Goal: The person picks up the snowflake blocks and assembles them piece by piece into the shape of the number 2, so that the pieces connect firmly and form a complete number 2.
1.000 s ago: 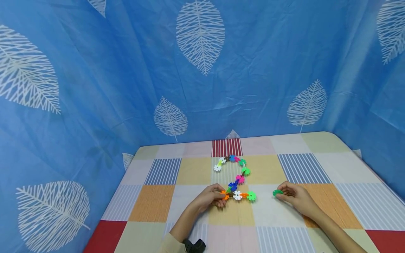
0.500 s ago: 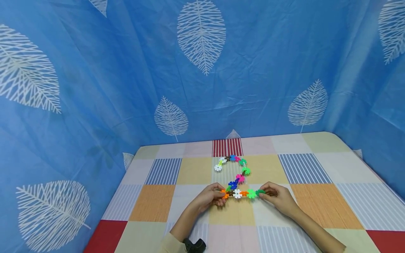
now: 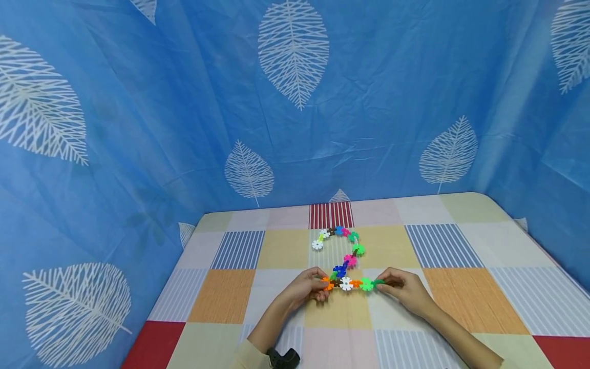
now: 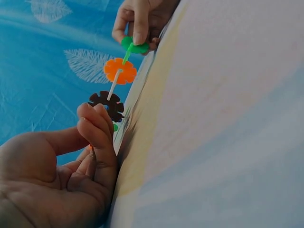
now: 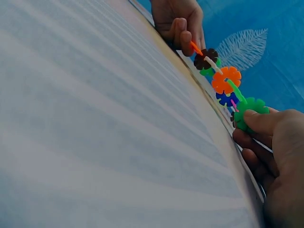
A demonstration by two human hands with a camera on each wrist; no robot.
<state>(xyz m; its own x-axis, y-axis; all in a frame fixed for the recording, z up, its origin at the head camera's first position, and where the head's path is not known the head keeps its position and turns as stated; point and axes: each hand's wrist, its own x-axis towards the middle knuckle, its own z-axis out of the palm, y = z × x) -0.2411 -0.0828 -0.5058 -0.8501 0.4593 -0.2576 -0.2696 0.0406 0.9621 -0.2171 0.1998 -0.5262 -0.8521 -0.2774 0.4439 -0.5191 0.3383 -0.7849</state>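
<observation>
A chain of notched plastic flower discs [image 3: 346,284] in many colours curves over the table like a figure 2. My left hand [image 3: 305,287] pinches the orange disc [image 3: 327,283] at the left end of its front row. At the right end, my right hand [image 3: 407,291] holds a dark green disc [image 5: 250,113] between thumb and fingers, its edge meeting the light green disc [image 3: 366,284]. In the left wrist view, a brown disc [image 4: 107,104] and an orange disc [image 4: 120,71] run from the left fingers toward the dark green one.
A patchwork cloth [image 3: 336,343] covers the table. Behind it and at both sides hangs a blue curtain [image 3: 369,102] with white leaf prints. A black strap-like device [image 3: 283,359] sits at the left wrist.
My right hand has moved left, bringing the dark green disc from apart to the light green disc at the row's end. The left hand stays in place on the orange disc.
</observation>
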